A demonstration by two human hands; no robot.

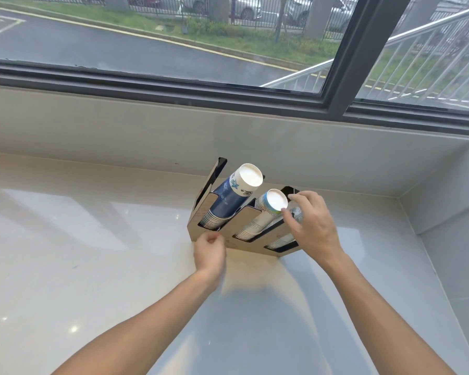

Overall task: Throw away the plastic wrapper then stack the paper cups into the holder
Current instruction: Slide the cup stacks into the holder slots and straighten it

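Two bare forearms are showing in the head view, rising from the lower edge of the picture, and no sleeve is covering either one as far down as the picture reaches. Both wrists are showing bare, with no watch, band or bracelet on them. The left hand [209, 251] is wearing no glove, and no ring is showing on the fingers that can be seen. The right hand [313, 226] is likewise going ungloved, its fingers bare of rings, with short nails showing at the fingertips. Both forearms are looking slender and smooth.
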